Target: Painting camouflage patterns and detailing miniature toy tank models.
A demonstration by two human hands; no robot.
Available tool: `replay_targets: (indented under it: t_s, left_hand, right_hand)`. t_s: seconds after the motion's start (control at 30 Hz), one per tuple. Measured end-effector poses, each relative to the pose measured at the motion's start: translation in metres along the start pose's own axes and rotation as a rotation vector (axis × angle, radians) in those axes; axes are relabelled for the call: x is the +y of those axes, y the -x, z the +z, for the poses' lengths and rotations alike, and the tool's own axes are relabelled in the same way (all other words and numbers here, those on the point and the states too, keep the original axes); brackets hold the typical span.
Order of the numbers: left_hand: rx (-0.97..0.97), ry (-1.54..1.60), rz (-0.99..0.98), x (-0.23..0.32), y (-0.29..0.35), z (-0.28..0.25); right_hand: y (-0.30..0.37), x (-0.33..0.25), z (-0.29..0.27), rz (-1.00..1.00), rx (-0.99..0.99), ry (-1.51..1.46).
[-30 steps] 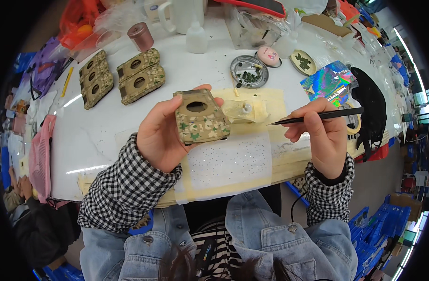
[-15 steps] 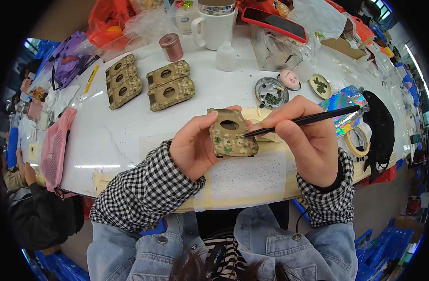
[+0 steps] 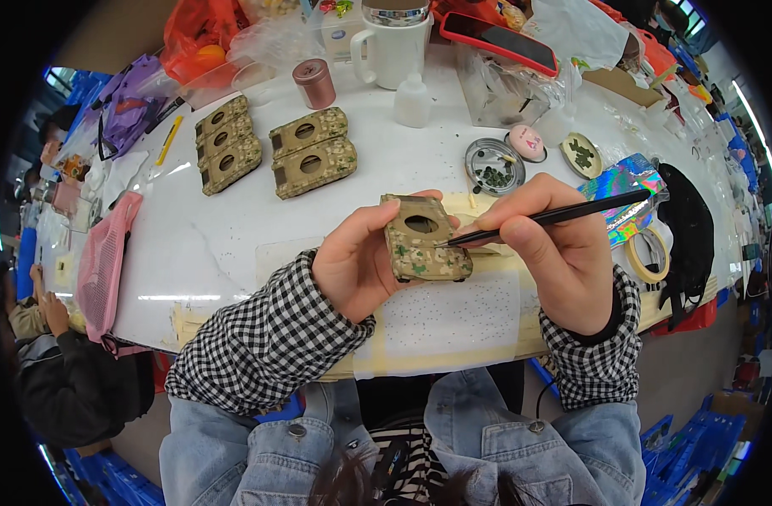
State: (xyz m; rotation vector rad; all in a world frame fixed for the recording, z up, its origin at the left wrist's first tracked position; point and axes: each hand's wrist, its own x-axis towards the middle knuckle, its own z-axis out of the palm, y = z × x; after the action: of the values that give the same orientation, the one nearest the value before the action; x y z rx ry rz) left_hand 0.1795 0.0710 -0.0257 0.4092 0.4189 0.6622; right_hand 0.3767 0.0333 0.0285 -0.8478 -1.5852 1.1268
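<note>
My left hand (image 3: 353, 265) is closed around the edges of a camouflage-patterned toy tank hull (image 3: 415, 250), tan and green with a round hole in its top. In my right hand (image 3: 563, 261), pinched like a pen, are slim black tweezers (image 3: 581, 211). Their pointed tip meets the hull's top just below the hole. Beneath both hands lies a white sheet dotted with tiny dark specks (image 3: 449, 325), edged with yellowish tape. Similar camouflage hulls stand in two rows to the left, one row (image 3: 228, 145) farther left than the other (image 3: 314, 154).
Beyond my right hand are a round dish of dark green bits (image 3: 495, 169), a pink lid (image 3: 527, 142) and another small dish (image 3: 581, 155). A tape roll (image 3: 648, 255) lies at right. Behind stand a white mug (image 3: 400, 52), dropper bottle (image 3: 412, 101) and pink canister (image 3: 315, 84).
The whole view has shifted slightly, so everything sits a little farther right. Both hands keep their hold, and the tweezers' tip stays at nearly the same spot on the hull.
</note>
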Motion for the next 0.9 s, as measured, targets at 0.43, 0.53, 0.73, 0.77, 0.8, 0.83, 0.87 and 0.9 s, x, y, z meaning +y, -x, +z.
replay_targets:
  t_s: [0.43, 0.53, 0.73, 0.77, 0.8, 0.83, 0.87, 0.9]
  left_hand:
    - [0.002, 0.010, 0.000, 0.0000, -0.0003, 0.0008]
    - [0.000, 0.009, 0.001, -0.0004, -0.0004, 0.0005]
    - [-0.004, 0.007, 0.000, -0.0002, -0.0007, 0.0011]
    - [-0.001, 0.005, 0.001, 0.0001, -0.0004, 0.0019]
    - [0.002, 0.002, 0.001, 0.0002, -0.0002, 0.0023]
    - [0.001, 0.002, 0.001, 0.0001, -0.0002, 0.0019]
    - [-0.001, 0.002, 0.001, 0.0000, -0.0001, 0.0015]
    - [-0.002, 0.001, 0.001, 0.0000, -0.0001, 0.0011]
  right_hand:
    - [0.0002, -0.0003, -0.0004, -0.006, -0.006, 0.010]
    - [0.0005, 0.0003, -0.0002, -0.012, -0.001, 0.014]
    - [0.0005, -0.0009, 0.0003, -0.009, 0.007, 0.038]
    - [0.0005, -0.0006, 0.0000, -0.009, 0.006, 0.042]
    - [0.0004, -0.0004, -0.0002, -0.010, 0.006, 0.046]
    - [0.0002, -0.0005, -0.0001, -0.011, 0.005, 0.043]
    - [0.0000, -0.0010, 0.0001, -0.012, 0.005, 0.041]
    - [-0.0002, -0.0015, 0.0002, -0.014, 0.005, 0.039]
